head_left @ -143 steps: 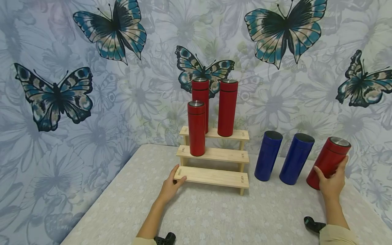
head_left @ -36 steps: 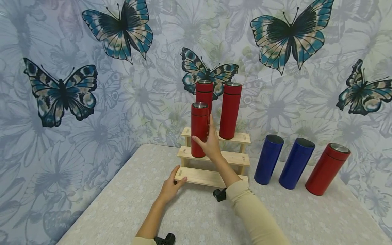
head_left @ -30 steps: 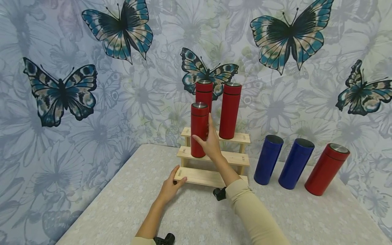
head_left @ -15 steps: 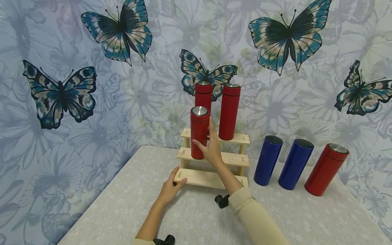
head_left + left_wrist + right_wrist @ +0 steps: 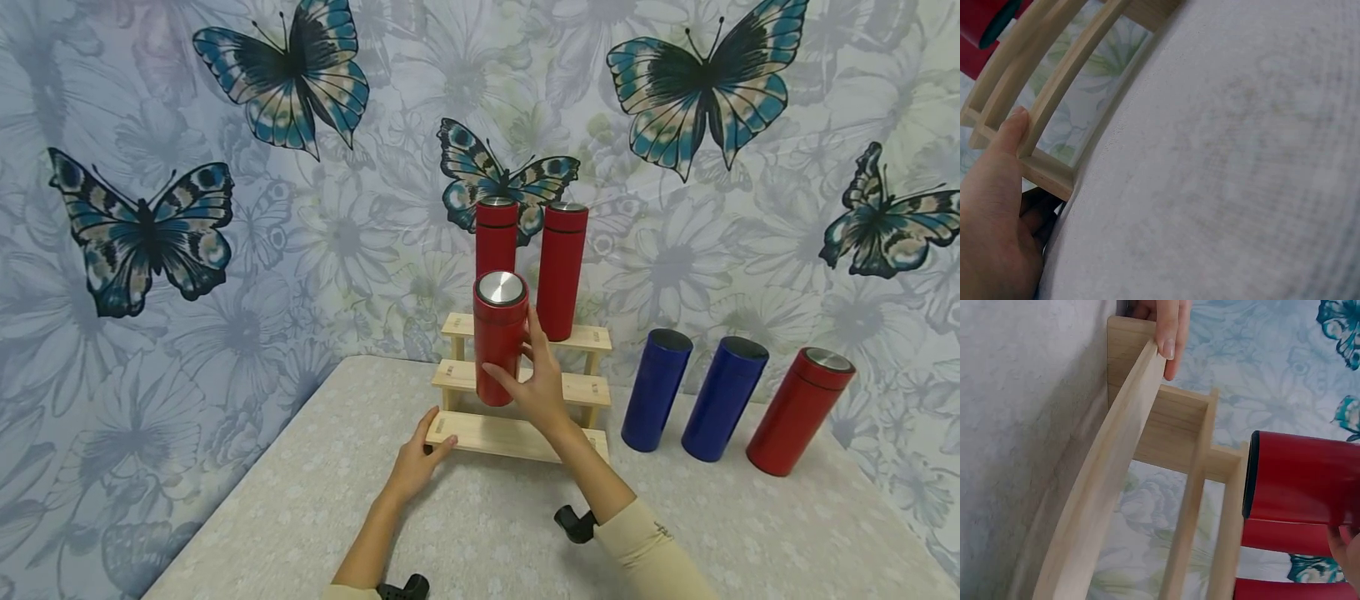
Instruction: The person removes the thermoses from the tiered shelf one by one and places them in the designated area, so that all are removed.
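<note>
My right hand point(image 5: 540, 392) holds a red thermos flask point(image 5: 491, 354) with a steel-topped lid, thumb on one side and fingers on the other. In the right wrist view, the base of this flask point(image 5: 1304, 478) is off the shelf, in front of the three-step wooden stand point(image 5: 1104, 456). My left hand point(image 5: 412, 467) grips the left end of the stand's lowest step point(image 5: 495, 433); the left wrist view has its thumb point(image 5: 1013, 128) against the wood. On the top step stand two more red flasks, one point(image 5: 495, 233) partly hidden behind the held flask, the other point(image 5: 561, 275) to its right.
Right of the stand, two blue flasks point(image 5: 656, 392) point(image 5: 723, 400) and a red flask point(image 5: 798, 412) stand in a row on the cloth-covered table point(image 5: 285, 500). A wall with butterfly prints point(image 5: 675, 217) rises close behind the stand.
Earlier the right hand was at the red flask on the far right, then moved to the middle-step flask. Now that flask is lifted, nearer and tipped toward me. The left hand stays put.
</note>
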### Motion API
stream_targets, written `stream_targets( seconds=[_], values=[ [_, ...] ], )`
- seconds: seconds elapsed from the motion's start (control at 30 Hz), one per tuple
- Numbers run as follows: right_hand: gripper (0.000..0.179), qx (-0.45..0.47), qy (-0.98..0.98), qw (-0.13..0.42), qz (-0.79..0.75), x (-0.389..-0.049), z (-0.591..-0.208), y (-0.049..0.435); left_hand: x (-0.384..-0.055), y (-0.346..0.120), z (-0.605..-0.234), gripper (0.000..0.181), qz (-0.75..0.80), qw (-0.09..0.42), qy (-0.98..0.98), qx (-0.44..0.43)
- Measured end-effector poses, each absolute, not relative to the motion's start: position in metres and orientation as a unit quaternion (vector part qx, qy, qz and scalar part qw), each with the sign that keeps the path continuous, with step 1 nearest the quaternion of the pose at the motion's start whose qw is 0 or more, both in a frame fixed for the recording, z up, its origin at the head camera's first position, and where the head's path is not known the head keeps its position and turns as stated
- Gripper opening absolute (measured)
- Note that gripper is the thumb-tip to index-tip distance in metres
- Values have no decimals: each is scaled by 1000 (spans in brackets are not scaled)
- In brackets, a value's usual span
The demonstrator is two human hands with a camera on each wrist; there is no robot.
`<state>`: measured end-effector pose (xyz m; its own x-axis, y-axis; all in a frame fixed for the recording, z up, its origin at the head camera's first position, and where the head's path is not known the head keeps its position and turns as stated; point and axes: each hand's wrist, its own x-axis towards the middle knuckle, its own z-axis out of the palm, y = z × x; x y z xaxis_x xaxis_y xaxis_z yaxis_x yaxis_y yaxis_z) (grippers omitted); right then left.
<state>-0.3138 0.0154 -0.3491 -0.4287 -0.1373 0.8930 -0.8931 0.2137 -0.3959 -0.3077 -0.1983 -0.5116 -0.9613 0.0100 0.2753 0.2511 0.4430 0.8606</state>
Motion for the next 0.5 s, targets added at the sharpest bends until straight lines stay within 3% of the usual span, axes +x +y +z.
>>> stream_targets(
  seconds=[0.2,0.5],
  values=[
    [99,388,-681,378,493,-273,-337,32,-307,-199,-511,78,-522,113,-841,-81],
    [104,381,-682,376,498,-253,-341,76,-306,-198,-511,78,-524,113,-840,-83]
  ],
)
